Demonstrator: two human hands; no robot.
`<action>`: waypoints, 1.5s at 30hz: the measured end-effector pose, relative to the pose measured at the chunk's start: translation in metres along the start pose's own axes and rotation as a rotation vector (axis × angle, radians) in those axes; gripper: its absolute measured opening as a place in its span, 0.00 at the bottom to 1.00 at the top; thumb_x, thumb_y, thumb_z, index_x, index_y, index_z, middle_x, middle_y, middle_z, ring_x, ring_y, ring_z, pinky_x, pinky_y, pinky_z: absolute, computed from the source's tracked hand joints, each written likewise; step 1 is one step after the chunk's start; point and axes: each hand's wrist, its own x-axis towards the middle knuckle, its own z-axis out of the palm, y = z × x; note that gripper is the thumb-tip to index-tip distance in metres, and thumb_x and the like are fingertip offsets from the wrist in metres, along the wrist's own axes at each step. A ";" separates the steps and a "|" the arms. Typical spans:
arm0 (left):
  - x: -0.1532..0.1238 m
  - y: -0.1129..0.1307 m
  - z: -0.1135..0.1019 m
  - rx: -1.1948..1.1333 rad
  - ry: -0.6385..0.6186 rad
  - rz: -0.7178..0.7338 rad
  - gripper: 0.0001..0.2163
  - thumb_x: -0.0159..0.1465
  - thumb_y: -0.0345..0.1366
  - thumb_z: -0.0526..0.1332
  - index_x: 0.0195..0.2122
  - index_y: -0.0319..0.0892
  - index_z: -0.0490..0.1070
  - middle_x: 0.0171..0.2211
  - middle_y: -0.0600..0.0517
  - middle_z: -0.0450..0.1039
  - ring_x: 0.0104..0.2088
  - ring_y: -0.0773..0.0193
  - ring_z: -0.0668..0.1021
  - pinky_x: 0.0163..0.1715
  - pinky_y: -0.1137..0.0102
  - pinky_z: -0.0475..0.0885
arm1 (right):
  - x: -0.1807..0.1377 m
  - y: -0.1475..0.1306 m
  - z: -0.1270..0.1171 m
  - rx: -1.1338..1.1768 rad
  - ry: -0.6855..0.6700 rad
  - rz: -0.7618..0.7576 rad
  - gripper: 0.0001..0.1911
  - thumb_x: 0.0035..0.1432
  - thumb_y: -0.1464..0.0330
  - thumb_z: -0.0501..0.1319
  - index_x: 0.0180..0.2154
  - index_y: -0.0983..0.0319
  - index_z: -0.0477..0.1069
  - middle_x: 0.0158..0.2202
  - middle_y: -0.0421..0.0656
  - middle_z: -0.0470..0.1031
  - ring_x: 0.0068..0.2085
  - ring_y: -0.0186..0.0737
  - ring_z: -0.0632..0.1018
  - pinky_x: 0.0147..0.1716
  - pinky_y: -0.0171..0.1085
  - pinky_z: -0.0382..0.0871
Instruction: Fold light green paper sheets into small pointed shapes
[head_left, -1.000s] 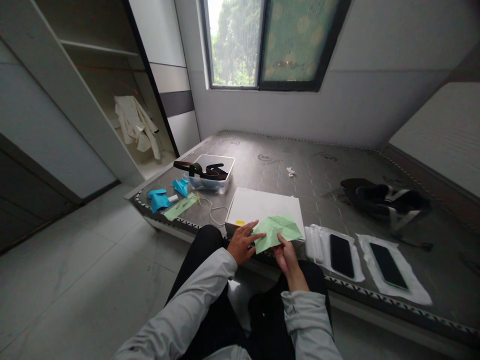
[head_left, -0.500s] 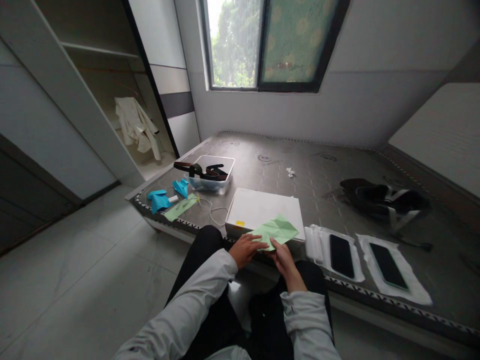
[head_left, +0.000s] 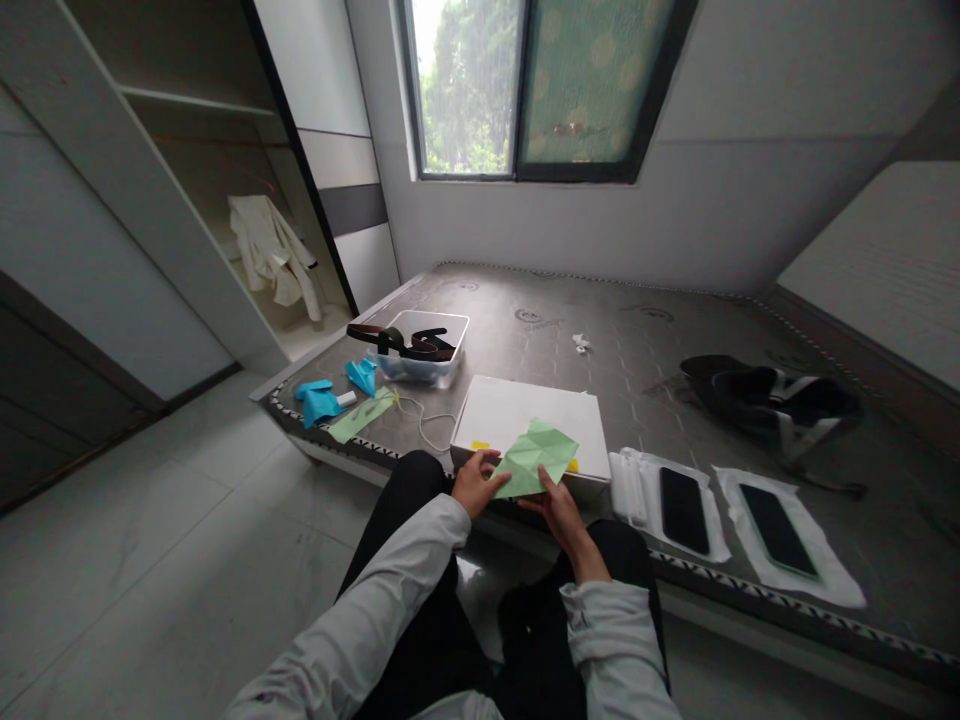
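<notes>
A creased sheet of light green paper (head_left: pixel 538 458) is held up between my two hands, over the front edge of a white box (head_left: pixel 525 405). My left hand (head_left: pixel 477 484) pinches the paper's lower left corner. At the lower right edge, my right hand (head_left: pixel 559 510) grips it with the thumb on top and the fingers beneath. Yellow patches show on the box's front edge, on both sides of the paper. Part of the box's front is hidden behind the paper and my hands.
Left of the box lie a clear plastic bin (head_left: pixel 424 370) with a dark belt, blue folded paper (head_left: pixel 319 404), a green paper strip (head_left: pixel 361 415) and a white cable (head_left: pixel 424 425). Right are two phones (head_left: pixel 684 512) on white wrapping and a dark cap (head_left: pixel 780 400). The mattress edge (head_left: pixel 375 452) runs before my knees.
The green paper has turned and shifted left, uncovering a yellow patch on the box's right front. My left hand has moved slightly left and now pinches the paper's corner.
</notes>
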 end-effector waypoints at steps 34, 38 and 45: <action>-0.011 0.007 -0.007 0.716 0.022 0.668 0.20 0.56 0.37 0.65 0.50 0.63 0.70 0.68 0.57 0.46 0.65 0.55 0.59 0.61 0.51 0.62 | 0.001 -0.005 -0.003 0.101 -0.036 -0.035 0.24 0.40 0.58 0.73 0.37 0.65 0.73 0.32 0.46 0.80 0.27 0.39 0.78 0.19 0.32 0.69; -0.008 0.001 -0.007 0.799 -0.098 0.709 0.34 0.52 0.32 0.68 0.58 0.63 0.61 0.69 0.56 0.41 0.66 0.54 0.58 0.63 0.54 0.61 | 0.002 -0.004 -0.003 0.145 -0.054 -0.016 0.25 0.37 0.61 0.74 0.38 0.65 0.74 0.33 0.46 0.80 0.33 0.45 0.80 0.32 0.38 0.75; -0.014 0.001 0.001 0.789 -0.132 0.764 0.34 0.53 0.41 0.67 0.60 0.60 0.58 0.68 0.54 0.46 0.66 0.55 0.58 0.64 0.56 0.58 | 0.000 -0.008 -0.005 0.193 -0.056 0.005 0.24 0.40 0.60 0.73 0.39 0.64 0.73 0.39 0.48 0.80 0.39 0.48 0.81 0.37 0.40 0.76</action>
